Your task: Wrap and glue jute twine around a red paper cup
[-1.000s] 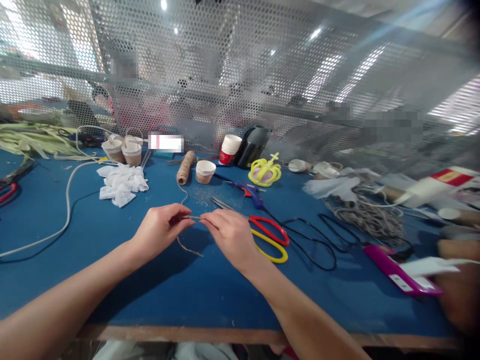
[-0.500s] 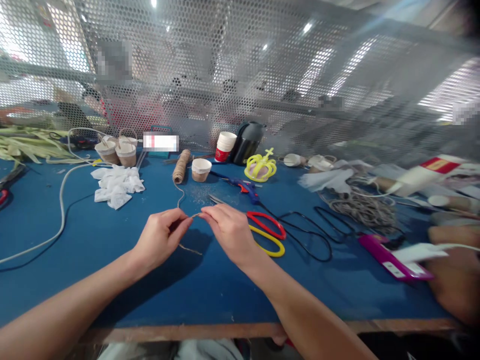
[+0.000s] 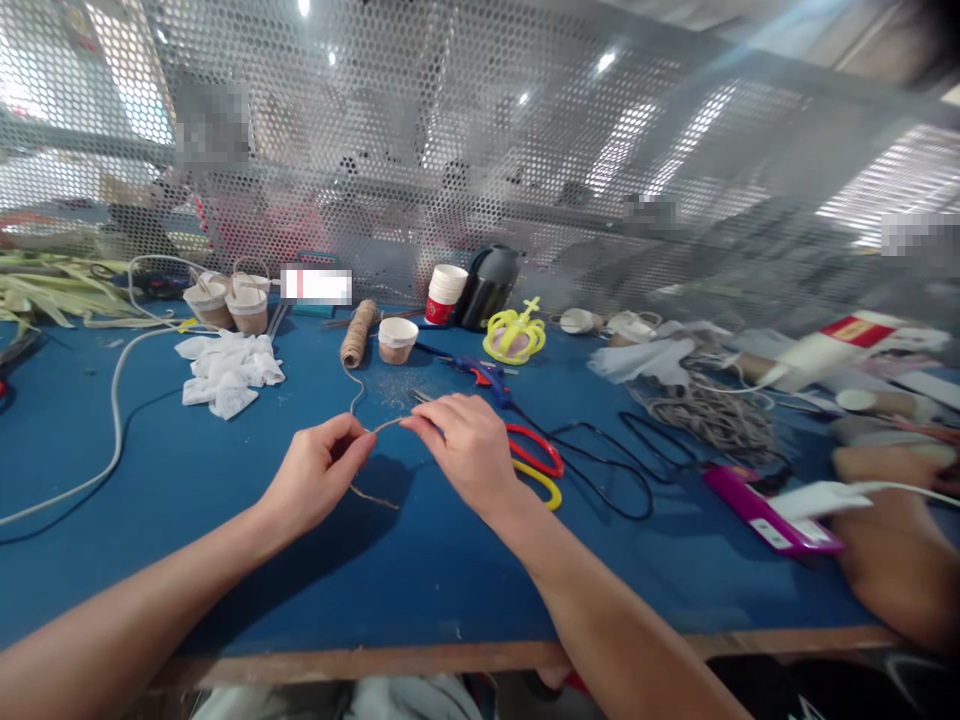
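the left hand and right hand each held the twine in a closed pinch, a short span between them; scissors lay partly behind the right; the twine, drawn out but seemingly uncut, led to its spool on the desk

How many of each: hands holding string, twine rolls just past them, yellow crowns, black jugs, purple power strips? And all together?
Hands holding string: 2, left hand and right hand
Twine roll: 1
Yellow crown: 1
Black jug: 1
Purple power strip: 1
Total: 6
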